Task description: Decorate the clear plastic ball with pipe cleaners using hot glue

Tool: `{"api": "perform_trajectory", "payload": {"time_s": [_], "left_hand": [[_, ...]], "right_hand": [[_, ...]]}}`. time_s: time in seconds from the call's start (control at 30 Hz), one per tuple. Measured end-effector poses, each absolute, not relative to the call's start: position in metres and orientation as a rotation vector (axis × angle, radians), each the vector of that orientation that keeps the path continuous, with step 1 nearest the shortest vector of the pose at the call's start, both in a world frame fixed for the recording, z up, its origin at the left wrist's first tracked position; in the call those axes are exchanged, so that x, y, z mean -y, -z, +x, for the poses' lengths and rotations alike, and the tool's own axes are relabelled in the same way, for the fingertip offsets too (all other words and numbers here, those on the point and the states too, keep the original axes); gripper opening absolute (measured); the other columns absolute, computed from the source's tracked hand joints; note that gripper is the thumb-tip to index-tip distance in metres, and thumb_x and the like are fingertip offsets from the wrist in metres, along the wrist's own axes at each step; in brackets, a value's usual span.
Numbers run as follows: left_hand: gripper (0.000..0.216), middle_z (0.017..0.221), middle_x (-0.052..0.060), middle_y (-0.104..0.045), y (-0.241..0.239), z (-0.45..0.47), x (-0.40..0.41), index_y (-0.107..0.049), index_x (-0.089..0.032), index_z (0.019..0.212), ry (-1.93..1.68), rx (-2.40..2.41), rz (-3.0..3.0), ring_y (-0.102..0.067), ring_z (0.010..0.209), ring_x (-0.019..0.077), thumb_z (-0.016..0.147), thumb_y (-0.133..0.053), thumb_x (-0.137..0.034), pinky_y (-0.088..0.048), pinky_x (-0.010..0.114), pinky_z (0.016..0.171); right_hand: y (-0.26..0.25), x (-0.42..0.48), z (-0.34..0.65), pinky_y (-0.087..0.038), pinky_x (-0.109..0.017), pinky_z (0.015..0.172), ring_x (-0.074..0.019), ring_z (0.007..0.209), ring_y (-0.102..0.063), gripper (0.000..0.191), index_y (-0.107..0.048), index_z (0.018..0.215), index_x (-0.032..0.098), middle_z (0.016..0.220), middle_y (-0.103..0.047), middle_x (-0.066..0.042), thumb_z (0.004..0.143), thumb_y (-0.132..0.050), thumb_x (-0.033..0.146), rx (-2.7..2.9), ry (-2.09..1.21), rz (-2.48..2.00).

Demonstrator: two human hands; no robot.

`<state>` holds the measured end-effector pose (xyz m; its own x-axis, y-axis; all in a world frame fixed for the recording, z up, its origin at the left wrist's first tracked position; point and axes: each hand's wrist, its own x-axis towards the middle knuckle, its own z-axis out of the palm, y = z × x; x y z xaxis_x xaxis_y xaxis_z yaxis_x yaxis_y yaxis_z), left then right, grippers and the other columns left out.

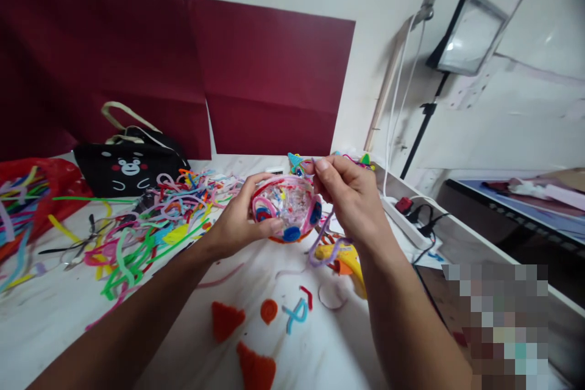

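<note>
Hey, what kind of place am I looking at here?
Probably a home craft table set up for filming: a heap of pipe cleaners, a light panel on a stand, and both hands working on a pipe-cleaner bowl.

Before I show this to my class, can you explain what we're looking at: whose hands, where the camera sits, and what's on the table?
One camera, worn on a person's head, looks down at their own bare hands. The left hand cups a small pink bowl-shaped craft of fuzzy wire. The right hand pinches something thin at its rim. On the white table lie a heap of coloured pipe cleaners, orange fuzzy shapes, scissors and a black bear-face bag.
</note>
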<state>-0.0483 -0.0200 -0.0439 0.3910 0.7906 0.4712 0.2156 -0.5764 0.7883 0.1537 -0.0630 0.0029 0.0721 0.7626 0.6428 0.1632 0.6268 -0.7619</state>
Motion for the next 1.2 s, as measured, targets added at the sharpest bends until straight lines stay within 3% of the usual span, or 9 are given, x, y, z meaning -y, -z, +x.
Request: {"api": "perform_trajectory", "payload": {"time_s": [0.23, 0.37, 0.67, 0.83, 1.07, 1.2], "left_hand": [[0.089, 0.132, 0.010, -0.062, 0.038, -0.050, 0.008, -0.041, -0.026, 0.140, -1.167, -0.991, 2.323, -0.063, 0.116, 0.0329, 0.065, -0.080, -0.054, -0.053, 0.042, 0.095], [0.093, 0.134, 0.010, -0.060, 0.037, -0.051, 0.010, -0.041, -0.025, 0.142, -1.202, -1.077, 2.458, -0.062, 0.118, 0.0338, 0.063, -0.081, -0.054, -0.051, 0.045, 0.101], [0.091, 0.141, 0.012, -0.057, 0.039, -0.047, 0.029, -0.037, -0.021, 0.144, -1.232, -1.135, 2.696, -0.057, 0.128, 0.0325, 0.064, -0.079, -0.040, -0.047, 0.042, 0.110], [0.090, 0.141, 0.014, -0.055, 0.046, -0.042, 0.035, -0.034, -0.022, 0.144, -1.271, -1.097, 2.720, -0.057, 0.129, 0.0321, 0.065, -0.074, -0.035, -0.049, 0.044, 0.108], [0.084, 0.133, 0.018, -0.061, 0.048, -0.036, 0.037, -0.037, -0.019, 0.138, -1.312, -1.194, 2.718, -0.061, 0.123, 0.0350, 0.065, -0.074, -0.040, -0.053, 0.048, 0.101], [0.079, 0.129, 0.022, -0.062, 0.044, -0.035, 0.038, -0.041, -0.014, 0.134, -1.284, -1.259, 2.730, -0.062, 0.122, 0.0372, 0.066, -0.072, -0.039, -0.053, 0.050, 0.101]], "right_hand": [[-0.016, 0.054, 0.157, -0.034, -0.021, 0.052, -0.0075, 0.055, -0.044, 0.019, -0.068, 0.079, 0.016, 0.062, -0.056, 0.005, 0.092, -0.065, 0.030, 1.531, -0.615, -0.799], [-0.016, 0.059, 0.153, -0.037, -0.022, 0.056, -0.0086, 0.061, -0.050, 0.015, -0.070, 0.083, 0.017, 0.069, -0.061, 0.003, 0.093, -0.064, 0.027, 1.567, -0.552, -0.872], [-0.018, 0.071, 0.157, -0.046, -0.026, 0.073, -0.0134, 0.078, -0.064, 0.015, -0.075, 0.094, 0.017, 0.086, -0.074, -0.002, 0.095, -0.061, 0.023, 1.713, -0.247, -1.004], [-0.017, 0.075, 0.160, -0.051, -0.027, 0.070, -0.0164, 0.078, -0.068, 0.013, -0.074, 0.101, 0.020, 0.088, -0.077, -0.002, 0.090, -0.068, 0.023, 1.786, -0.285, -1.017], [-0.018, 0.077, 0.157, -0.048, -0.029, 0.070, -0.0159, 0.077, -0.066, 0.014, -0.071, 0.092, 0.023, 0.087, -0.075, 0.000, 0.091, -0.062, 0.013, 1.964, -0.181, -1.016], [-0.017, 0.073, 0.154, -0.042, -0.027, 0.062, -0.0135, 0.067, -0.061, 0.013, -0.068, 0.084, 0.020, 0.074, -0.070, 0.002, 0.090, -0.061, 0.011, 2.028, -0.115, -1.086]]}}
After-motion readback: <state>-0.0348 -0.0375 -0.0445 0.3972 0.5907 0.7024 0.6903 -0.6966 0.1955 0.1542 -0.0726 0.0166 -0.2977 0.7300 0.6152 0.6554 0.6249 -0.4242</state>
